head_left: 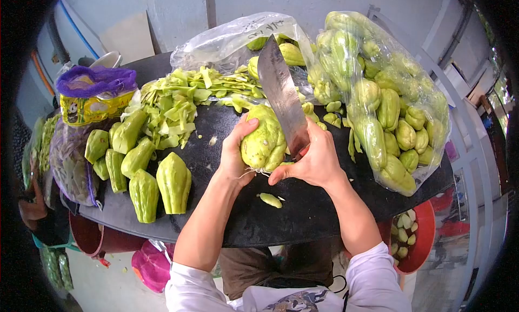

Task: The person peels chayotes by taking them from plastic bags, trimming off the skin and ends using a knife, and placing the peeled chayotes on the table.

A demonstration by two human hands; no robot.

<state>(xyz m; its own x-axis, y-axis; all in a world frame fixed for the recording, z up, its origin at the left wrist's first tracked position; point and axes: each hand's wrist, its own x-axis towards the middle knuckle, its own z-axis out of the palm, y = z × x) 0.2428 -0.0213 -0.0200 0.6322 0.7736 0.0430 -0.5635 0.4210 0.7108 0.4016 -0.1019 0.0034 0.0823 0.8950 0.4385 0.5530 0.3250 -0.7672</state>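
In the head view, two bare hands meet over the middle of a dark table (243, 225). The left hand (237, 145) is curled around a large, bumpy green chayote (263, 138), its thumb over the upper left side. Thin pale strands (261, 171) hang at the fruit's lower end. The right hand (314, 158) is closed around the handle of a broad knife (282, 90). The wide blade points away from the person, tilted to the left, just beside the chayote's right side; whether the edge touches the skin is hard to tell. The right thumb lies near the fruit's lower end.

A small green scrap (270, 200) lies on the table just below the hands. To the left, several pale green peeled chayotes (173, 183) stand and lie in a loose group, with a heap of peelings (174, 105) behind them. At the far left are a purple mesh bag (75, 163) and a yellow printed bag (92, 108).

Behind the knife, a clear bag (230, 41) lies open with more chayotes. A bulging clear sack (397, 112) of chayotes fills the right side. Below the table's right edge, a red bucket (426, 244) holds pale pieces.
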